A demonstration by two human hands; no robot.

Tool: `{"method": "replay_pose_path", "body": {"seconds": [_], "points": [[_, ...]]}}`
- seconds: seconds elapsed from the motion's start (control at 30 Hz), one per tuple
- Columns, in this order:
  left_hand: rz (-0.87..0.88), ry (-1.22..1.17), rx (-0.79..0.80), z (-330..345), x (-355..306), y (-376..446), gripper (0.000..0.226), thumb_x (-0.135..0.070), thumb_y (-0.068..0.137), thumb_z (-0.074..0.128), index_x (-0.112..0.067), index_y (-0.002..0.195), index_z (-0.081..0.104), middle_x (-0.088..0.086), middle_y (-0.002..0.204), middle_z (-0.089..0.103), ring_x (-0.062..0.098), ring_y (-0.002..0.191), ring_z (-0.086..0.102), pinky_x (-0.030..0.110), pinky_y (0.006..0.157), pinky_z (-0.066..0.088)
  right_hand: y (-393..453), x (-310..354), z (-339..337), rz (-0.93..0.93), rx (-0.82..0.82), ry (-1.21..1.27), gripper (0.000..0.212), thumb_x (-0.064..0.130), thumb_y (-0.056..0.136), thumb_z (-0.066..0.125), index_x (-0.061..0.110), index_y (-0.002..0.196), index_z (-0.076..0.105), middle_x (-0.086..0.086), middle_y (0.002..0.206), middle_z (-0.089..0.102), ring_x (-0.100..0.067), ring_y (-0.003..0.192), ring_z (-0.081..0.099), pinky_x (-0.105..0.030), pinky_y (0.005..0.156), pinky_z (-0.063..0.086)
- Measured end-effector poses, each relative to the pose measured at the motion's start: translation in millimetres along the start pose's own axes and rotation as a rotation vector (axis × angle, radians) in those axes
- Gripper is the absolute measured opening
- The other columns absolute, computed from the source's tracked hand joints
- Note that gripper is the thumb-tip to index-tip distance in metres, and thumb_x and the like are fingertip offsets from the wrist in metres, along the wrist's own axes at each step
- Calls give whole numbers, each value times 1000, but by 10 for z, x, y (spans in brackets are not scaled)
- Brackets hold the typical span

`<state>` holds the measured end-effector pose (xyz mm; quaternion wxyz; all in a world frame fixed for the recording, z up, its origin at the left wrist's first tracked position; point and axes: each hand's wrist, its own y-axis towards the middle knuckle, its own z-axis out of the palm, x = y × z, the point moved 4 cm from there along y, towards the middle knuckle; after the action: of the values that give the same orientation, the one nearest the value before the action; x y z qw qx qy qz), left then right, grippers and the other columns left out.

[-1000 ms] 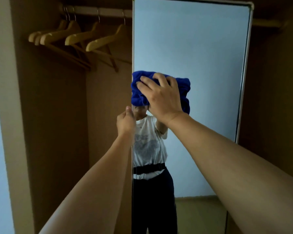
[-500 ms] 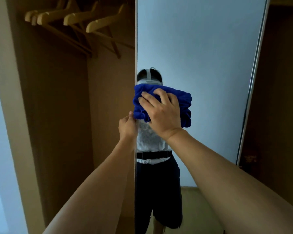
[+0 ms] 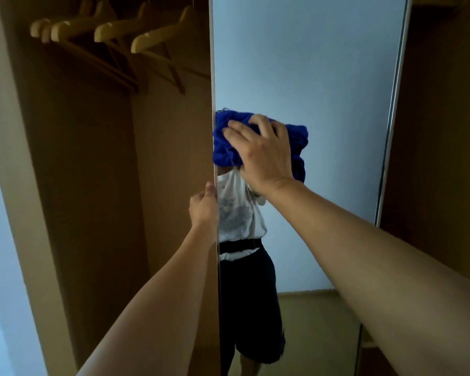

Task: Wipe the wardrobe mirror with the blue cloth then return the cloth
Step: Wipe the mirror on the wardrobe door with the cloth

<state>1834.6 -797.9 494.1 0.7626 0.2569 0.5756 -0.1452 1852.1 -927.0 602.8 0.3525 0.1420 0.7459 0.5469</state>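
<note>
A tall wardrobe mirror (image 3: 323,77) fills the middle and right of the view, its left edge toward me. A bunched blue cloth (image 3: 225,147) lies flat against the glass near that left edge. My right hand (image 3: 261,153) presses on the cloth with fingers spread over it. My left hand (image 3: 204,207) grips the mirror door's left edge just below the cloth, thumb up along the edge. The glass reflects a person in a white shirt and dark shorts.
An open wardrobe bay (image 3: 98,185) lies to the left, with several wooden hangers (image 3: 114,33) on a rail at the top. A metal frame strip (image 3: 391,118) runs down the mirror's right side, with a dark wooden compartment (image 3: 440,158) beyond it.
The cloth and my right hand slid down the glass, then back up a little, staying near the left edge. My left hand kept its hold on the mirror's edge. The view tilted down.
</note>
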Motion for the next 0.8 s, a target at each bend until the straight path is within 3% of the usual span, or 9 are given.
{"method": "replay_pose_path", "body": {"seconds": [0.07, 0.1, 0.17, 0.23, 0.4, 0.53, 0.67, 0.8], "points": [[-27, 14, -5, -29, 28, -22, 58, -41, 98, 41, 12, 122, 47, 11, 65, 52, 24, 55, 49, 34, 55, 43, 67, -12, -23, 24, 35, 30, 58, 23, 57, 83, 17, 112, 67, 2, 116, 67, -30, 104, 58, -42, 83, 44], [-23, 22, -1, -34, 26, -41, 57, -42, 98, 41, 11, 115, 52, 5, 61, 45, 18, 50, 42, 30, 50, 37, 51, 0, -21, 31, 35, 36, 59, 25, 56, 84, 17, 112, 67, 2, 116, 68, -30, 104, 58, -42, 83, 44], [-1, 23, 14, -34, 17, -68, 45, -41, 99, 41, -5, 75, 57, -1, 57, 37, 13, 47, 31, 29, 49, 29, -57, 42, 14, 53, 8, 23, 57, 23, 57, 83, 19, 112, 67, 4, 115, 68, -27, 105, 56, -39, 83, 41], [31, 13, 27, -42, 17, -62, 45, -38, 99, 42, -16, 59, 39, -2, 54, 36, 13, 47, 29, 29, 50, 26, -241, 118, 85, 48, -34, 3, 50, 19, 63, 80, 21, 111, 67, 7, 115, 67, -24, 106, 49, -37, 83, 35], [69, -54, 72, -40, 59, -75, 39, -29, 100, 42, -14, 66, 53, -2, 59, 48, 11, 51, 39, 25, 51, 33, -709, 260, 191, -32, -81, 6, 34, 17, 78, 58, 19, 111, 68, 4, 115, 67, -24, 107, 44, -36, 83, 33], [54, -80, 74, -34, 51, -90, 37, -25, 100, 42, -15, 66, 54, -2, 59, 50, 8, 50, 44, 19, 45, 37, -899, 332, 214, 2, -48, 20, 33, 17, 78, 58, 18, 109, 69, 2, 115, 68, -25, 107, 45, -37, 84, 34], [-7, -48, 108, -78, 117, -55, 33, -33, 97, 47, -13, 77, 64, 7, 79, 66, 18, 73, 62, 32, 71, 51, -1034, 389, 197, -57, -16, 45, 34, 15, 78, 56, 17, 109, 69, 0, 115, 68, -26, 107, 43, -38, 84, 33], [-9, 12, 131, -104, 278, -99, 41, -45, 97, 43, -13, 86, 65, 1, 73, 63, 11, 60, 54, 23, 56, 43, -866, 324, 145, -119, 6, 25, 34, 14, 77, 56, 17, 109, 68, 1, 115, 67, -26, 105, 47, -37, 82, 32]]}}
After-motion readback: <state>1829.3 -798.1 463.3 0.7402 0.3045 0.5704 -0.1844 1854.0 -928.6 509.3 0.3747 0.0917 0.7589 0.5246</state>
